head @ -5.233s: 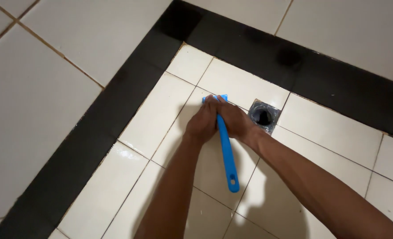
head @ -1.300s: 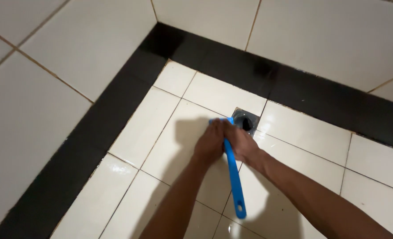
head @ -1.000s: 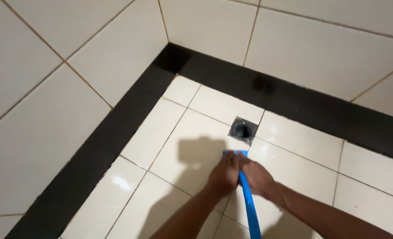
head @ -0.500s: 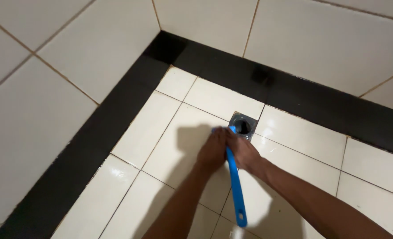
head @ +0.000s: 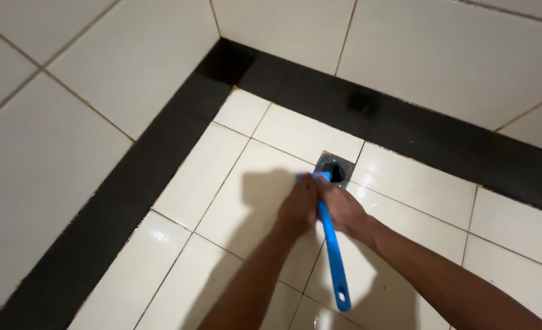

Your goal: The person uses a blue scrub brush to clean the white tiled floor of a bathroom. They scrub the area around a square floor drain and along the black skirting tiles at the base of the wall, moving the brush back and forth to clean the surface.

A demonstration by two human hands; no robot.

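Scrubbing is in hand: left hand (head: 298, 206) and right hand (head: 343, 211) are both closed around the head end of the blue brush (head: 332, 252), pressed to the cream floor tile (head: 252, 183) just beside the square floor drain (head: 334, 169). Recommend firm downward pressure, short strokes along the grout lines (head: 222, 180), and bristles kept flat near the drain edge.

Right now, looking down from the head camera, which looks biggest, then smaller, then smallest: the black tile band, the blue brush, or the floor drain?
1. black tile band: it runs along both walls.
2. blue brush: long handle, held by the left hand and right hand.
3. floor drain: a small square, partly hidden by the brush head.
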